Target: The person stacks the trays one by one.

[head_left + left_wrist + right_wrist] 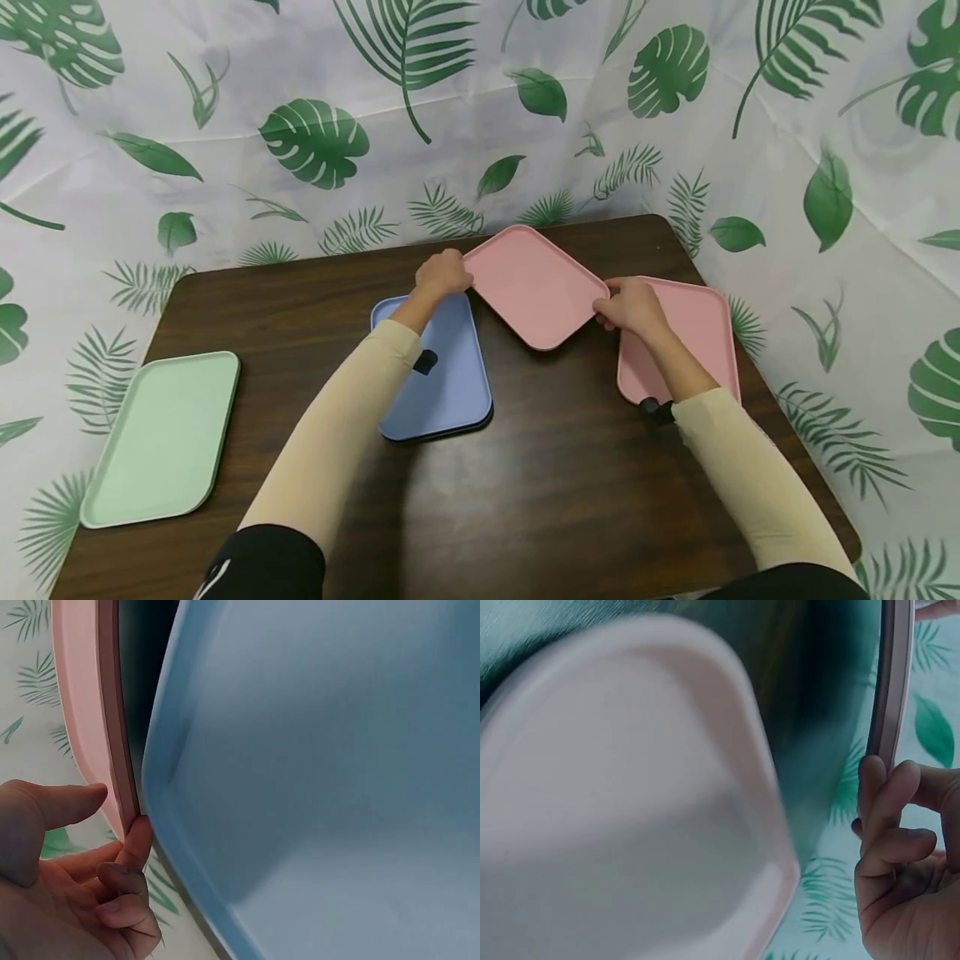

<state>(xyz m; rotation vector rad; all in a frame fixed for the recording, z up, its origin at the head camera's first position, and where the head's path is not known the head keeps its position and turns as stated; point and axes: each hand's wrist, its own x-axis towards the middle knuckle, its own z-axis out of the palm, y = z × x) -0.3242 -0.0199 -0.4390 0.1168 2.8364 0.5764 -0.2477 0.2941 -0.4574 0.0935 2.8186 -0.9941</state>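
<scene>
A pink tray is held slantwise between both hands near the back of the table. My left hand grips its left corner; in the left wrist view the thumb of that hand lies over the rim, with fingers underneath. At the opposite corner, my right hand pinches the rim, which the right wrist view shows edge-on between the fingers. Below the left forearm lies a blue tray, apparently stacked on another. A second pink tray rests under the right hand, partly covered by it.
Pale green trays, seemingly stacked, lie at the table's left edge. The dark wooden table has rounded corners. Behind it and along the sides hangs a white cloth printed with green leaves.
</scene>
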